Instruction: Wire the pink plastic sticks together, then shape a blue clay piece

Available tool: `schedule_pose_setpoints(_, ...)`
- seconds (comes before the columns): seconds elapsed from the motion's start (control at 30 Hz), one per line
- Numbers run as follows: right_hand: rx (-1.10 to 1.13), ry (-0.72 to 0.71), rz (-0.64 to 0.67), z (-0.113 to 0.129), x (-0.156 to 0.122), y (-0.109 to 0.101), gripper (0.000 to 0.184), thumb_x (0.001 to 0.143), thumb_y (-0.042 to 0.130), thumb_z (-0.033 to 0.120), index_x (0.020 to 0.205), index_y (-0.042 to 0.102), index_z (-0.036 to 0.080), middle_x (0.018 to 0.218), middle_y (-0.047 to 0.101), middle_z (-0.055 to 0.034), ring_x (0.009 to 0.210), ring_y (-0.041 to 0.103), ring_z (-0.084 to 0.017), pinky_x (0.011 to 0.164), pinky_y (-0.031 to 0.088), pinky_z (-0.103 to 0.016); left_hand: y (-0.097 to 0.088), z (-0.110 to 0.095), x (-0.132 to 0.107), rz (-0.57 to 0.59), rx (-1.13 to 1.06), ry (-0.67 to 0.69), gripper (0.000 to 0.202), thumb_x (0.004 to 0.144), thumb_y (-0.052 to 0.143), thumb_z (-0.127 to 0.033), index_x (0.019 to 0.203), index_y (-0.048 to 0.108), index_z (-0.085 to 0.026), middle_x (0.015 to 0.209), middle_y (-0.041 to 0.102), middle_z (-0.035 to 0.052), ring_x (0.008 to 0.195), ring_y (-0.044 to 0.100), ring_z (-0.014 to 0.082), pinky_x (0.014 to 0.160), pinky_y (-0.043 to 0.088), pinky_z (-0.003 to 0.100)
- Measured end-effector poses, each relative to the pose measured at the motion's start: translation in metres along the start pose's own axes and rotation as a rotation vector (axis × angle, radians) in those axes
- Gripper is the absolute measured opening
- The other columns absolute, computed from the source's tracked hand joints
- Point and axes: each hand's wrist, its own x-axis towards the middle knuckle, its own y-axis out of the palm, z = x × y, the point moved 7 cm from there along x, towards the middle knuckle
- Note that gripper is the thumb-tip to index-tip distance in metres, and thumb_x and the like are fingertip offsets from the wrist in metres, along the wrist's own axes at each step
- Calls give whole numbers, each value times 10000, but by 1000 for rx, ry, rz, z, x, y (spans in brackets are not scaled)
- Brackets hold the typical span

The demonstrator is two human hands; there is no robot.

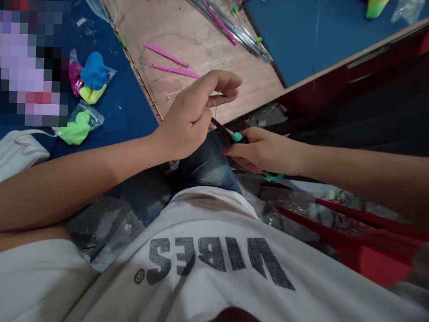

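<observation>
My left hand is raised over my lap with its fingers curled and pinched on a thin, nearly invisible thread that hangs down from the fingertips. My right hand is closed round small scissors with teal handles. Their dark blades point up and left, reaching to the thread just under my left fingers. Both hands hover above my jeans-clad knee, in front of a light wooden board.
Two pink plastic strips and a bundle of clear rods lie on the board. Plastic bags of blue, yellow and green foam pieces rest on the blue mat at left. Red plastic parts lie at lower right beside crumpled clear wrap.
</observation>
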Motion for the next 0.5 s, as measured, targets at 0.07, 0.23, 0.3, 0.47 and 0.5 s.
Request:
schedule_pose_setpoints(0.07, 12, 16, -4, 1, 2, 0, 620, 1072, 736, 380, 540, 446, 249, 470, 444, 3, 411, 397, -124, 437, 316, -289, -2, -5, -2, -6, 11, 33, 617, 977, 185, -124, 1490, 526, -152, 1506, 676, 85, 1428, 732, 163, 1240, 599, 473)
schedule_pose_setpoints(0.23, -31, 68, -61, 3, 7, -2, 677, 1132, 697, 422, 534, 434, 246, 449, 431, 15, 378, 373, -105, 420, 286, -286, 0, -2, -3, 19, 134, 15, 646, 966, 223, -81, 1502, 559, -213, 1492, 694, 84, 1420, 763, 187, 1234, 634, 474)
schedule_pose_setpoints(0.3, -43, 75, -82, 4, 6, -4, 701, 1154, 669, 451, 529, 426, 249, 441, 429, 15, 361, 369, -103, 412, 287, -291, 0, 2, -2, 7, 138, -4, 663, 960, 250, -58, 1512, 567, -244, 1495, 700, 91, 1422, 764, 193, 1228, 648, 476)
schedule_pose_setpoints(0.47, -70, 92, -48, 5, 2, -3, 615, 1124, 723, 473, 610, 477, 243, 524, 528, -6, 412, 510, -140, 448, 390, -287, 1, 0, -1, -20, 11, 49, 618, 944, 241, -49, 1448, 561, -209, 1477, 696, 83, 1413, 750, 154, 1223, 650, 426)
schedule_pose_setpoints(0.5, -66, 102, -39, 5, 1, -2, 586, 1119, 726, 463, 633, 486, 240, 551, 550, -13, 431, 539, -148, 453, 399, -283, 1, 1, -1, -12, 34, 25, 628, 944, 242, -36, 1454, 559, -223, 1486, 697, 76, 1418, 749, 153, 1216, 655, 415)
